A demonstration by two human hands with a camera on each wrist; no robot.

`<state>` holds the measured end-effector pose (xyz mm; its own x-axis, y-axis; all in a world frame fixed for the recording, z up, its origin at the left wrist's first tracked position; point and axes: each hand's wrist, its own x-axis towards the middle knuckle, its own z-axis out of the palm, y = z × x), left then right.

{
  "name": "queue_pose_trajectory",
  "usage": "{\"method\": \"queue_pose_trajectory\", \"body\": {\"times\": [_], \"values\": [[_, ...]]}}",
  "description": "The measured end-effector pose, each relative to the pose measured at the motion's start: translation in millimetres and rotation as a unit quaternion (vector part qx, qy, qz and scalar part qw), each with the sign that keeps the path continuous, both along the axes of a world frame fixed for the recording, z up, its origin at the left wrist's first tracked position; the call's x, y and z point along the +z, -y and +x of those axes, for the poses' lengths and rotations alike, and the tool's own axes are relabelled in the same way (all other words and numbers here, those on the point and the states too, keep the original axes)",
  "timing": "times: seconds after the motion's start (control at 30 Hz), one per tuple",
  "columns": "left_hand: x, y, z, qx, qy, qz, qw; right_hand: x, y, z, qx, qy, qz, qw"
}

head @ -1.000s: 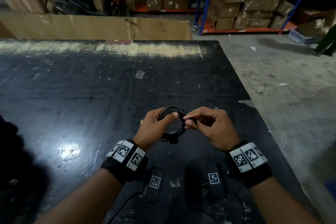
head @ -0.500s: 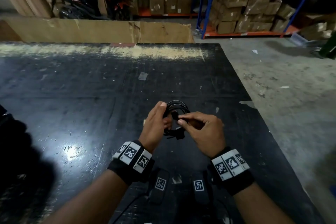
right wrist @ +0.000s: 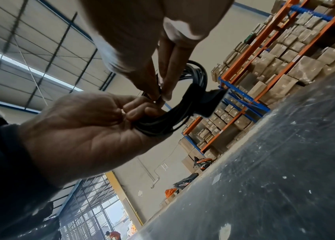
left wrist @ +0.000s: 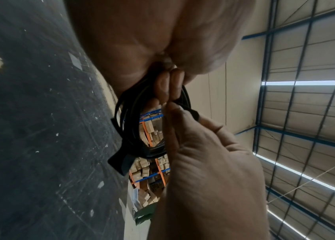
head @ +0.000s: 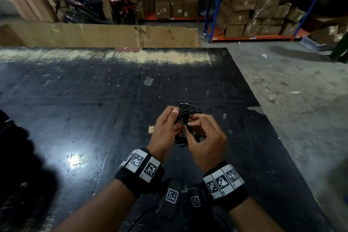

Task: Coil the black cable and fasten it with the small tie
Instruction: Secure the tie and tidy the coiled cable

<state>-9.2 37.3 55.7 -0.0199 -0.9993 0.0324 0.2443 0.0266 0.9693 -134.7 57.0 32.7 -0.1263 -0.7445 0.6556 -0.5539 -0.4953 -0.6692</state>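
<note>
I hold the black cable (head: 190, 109) as a small coil of several loops, a little above the black table (head: 94, 109). My left hand (head: 174, 117) grips the coil's left side, thumb on top. My right hand (head: 190, 126) has its fingers curled round the right side of the bundle. In the right wrist view my right hand (right wrist: 140, 112) clasps the loops (right wrist: 162, 123) while the left fingers (right wrist: 162, 87) pinch down beside it. The small black tie (left wrist: 121, 160) sits round the coil (left wrist: 134, 129) with a flat end sticking out, also the tie (right wrist: 211, 102).
Two black tagged devices (head: 171, 196) lie at the table's near edge between my wrists. The table's right edge drops to a concrete floor (head: 291, 90). A cardboard sheet (head: 105, 36) stands behind the far edge, with shelves of boxes (head: 263, 5) and motorbikes (head: 81, 5) beyond.
My hands have drawn closer together. The right hand has slid left onto the coil, and the coil has turned from face-on to more edge-on.
</note>
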Motion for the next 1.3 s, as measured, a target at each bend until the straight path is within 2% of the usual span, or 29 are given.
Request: {"method": "queue_pose_trajectory", "body": {"times": [0.17, 0.27, 0.4, 0.53, 0.67, 0.8, 0.97, 1.13, 1.3], "values": [[-2, 2, 3, 0.072, 0.117, -0.057, 0.989, 14, -1, -12, 0.048, -0.065, -0.015, 0.997], [-5, -1, 9, 0.065, 0.207, -0.12, 0.969, 29, 4, -23, 0.047, -0.093, -0.016, 0.994], [-4, -9, 13, 0.023, 0.257, -0.159, 0.953, 45, 19, -40, 0.115, -0.028, 0.07, 0.99], [1, -10, 19, -0.013, 0.29, -0.191, 0.938, 55, 30, -54, 0.225, 0.062, 0.183, 0.955], [6, -9, 27, -0.035, 0.35, -0.229, 0.908, 60, 32, -61, 0.233, 0.067, 0.215, 0.946], [6, -8, 26, -0.048, 0.343, -0.199, 0.917, 55, 30, -58, 0.205, 0.033, 0.152, 0.966], [-3, -1, 21, -0.074, 0.302, -0.146, 0.939, 45, 30, -53, 0.17, 0.059, 0.108, 0.978], [-4, 3, 24, -0.107, 0.313, -0.142, 0.933, 41, 32, -53, 0.171, 0.091, 0.159, 0.968], [4, 12, 31, -0.17, 0.362, -0.138, 0.906, 45, 38, -59, 0.202, 0.065, 0.236, 0.948]]}}
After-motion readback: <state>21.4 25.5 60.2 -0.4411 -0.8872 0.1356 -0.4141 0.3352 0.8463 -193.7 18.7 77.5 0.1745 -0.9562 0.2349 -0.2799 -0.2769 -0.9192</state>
